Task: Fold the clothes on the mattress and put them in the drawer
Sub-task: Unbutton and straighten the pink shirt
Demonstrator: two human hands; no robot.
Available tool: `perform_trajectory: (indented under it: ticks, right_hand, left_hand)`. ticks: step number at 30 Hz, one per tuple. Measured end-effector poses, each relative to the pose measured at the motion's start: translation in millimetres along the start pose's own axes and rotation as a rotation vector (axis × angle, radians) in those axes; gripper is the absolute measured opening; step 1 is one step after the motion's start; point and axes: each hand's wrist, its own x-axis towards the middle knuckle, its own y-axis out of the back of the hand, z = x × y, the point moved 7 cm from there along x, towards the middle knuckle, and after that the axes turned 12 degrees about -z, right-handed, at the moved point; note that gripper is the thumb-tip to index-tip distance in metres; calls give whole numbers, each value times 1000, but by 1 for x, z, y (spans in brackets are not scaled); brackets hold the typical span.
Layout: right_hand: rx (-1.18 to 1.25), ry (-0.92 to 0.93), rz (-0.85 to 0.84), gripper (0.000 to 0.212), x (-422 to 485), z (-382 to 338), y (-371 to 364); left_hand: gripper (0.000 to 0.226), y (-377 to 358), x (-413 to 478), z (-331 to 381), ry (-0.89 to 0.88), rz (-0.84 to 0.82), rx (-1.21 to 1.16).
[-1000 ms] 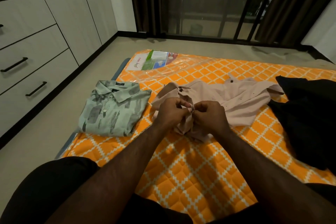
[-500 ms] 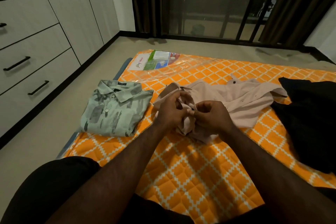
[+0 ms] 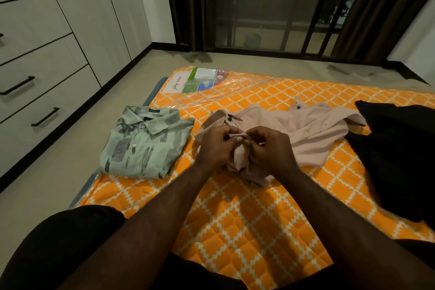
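Head view: we seem to button the pink shirt (image 3: 313, 129) mid-mattress (image 3: 247, 214).
Left hand (image 3: 216, 146) and right hand (image 3: 270, 148) both pinch its placket; we should align the edges and fasten it before folding.

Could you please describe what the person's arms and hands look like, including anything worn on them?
The left hand and right hand are bare: no gloves, rings or watch visible. The forearms are bare too, with no sleeve in view. Dark clothing covers the legs at the bottom.
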Motion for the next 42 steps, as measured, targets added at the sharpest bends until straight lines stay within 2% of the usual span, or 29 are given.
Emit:
perform_trajectory:
  ticks: [8, 13, 18, 24, 30, 34, 38, 42]
  right_hand:
    - [-127, 86, 127, 15, -6, -14, 5]
    - [-209, 42, 171, 16, -6, -18, 6]
    - [-59, -111, 195, 6, -7, -7, 10]
    - [134, -116, 116, 9, -2, 4, 10]
    - [79, -105, 86, 10, 0, -5, 8]
    - [75, -72, 61, 14, 0, -12, 11]
    - [355, -189, -19, 23, 3, 6, 6]
    - [313, -167, -3, 16, 0, 2, 6]
  left_hand:
    - [14, -3, -4, 2, 25, 16, 16]
    - [21, -4, 2, 4, 42, 8, 127]
    - [8, -4, -1, 25, -76, 30, 229]
    - [9, 0, -4, 33, -146, 125, 291]
    - [9, 3, -6, 34, -145, 187, 309]
    - [7, 1, -10, 38, -205, 194, 336]
    - [22, 8, -4, 30, -179, 179, 196]
    - [17, 6, -1, 23, -135, 92, 14]
